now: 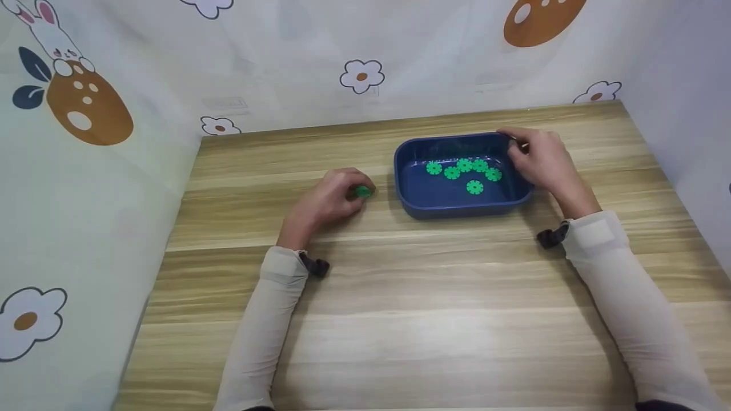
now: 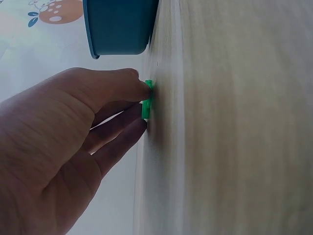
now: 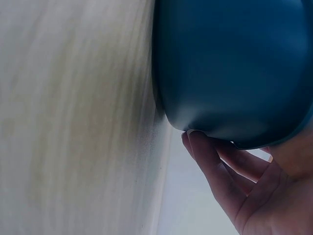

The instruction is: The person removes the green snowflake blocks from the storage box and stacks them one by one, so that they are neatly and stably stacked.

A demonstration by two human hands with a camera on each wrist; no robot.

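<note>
My left hand [image 1: 334, 197] is low over the table, left of the blue bin. Its thumb and fingers pinch a small green plastic piece [image 2: 146, 99], seen edge-on close to the wood in the left wrist view. The fingers partly cover this piece, so its full shape is hidden. My right hand [image 1: 545, 160] grips the right end of the dark blue bin [image 1: 457, 211], thumb over the rim and fingers against the outer wall [image 3: 230, 73]. Several green notched discs [image 1: 474, 187] lie flat on the bin's floor, most toward its far side.
The bin stands on a wood-grain table [image 1: 411, 319], toward its far edge. A patterned wall covering [image 1: 285, 68] rises behind and on the left; a plain pale wall [image 1: 685, 85] borders the right. Dark wrist cameras [image 1: 317, 266] sit on both cuffs.
</note>
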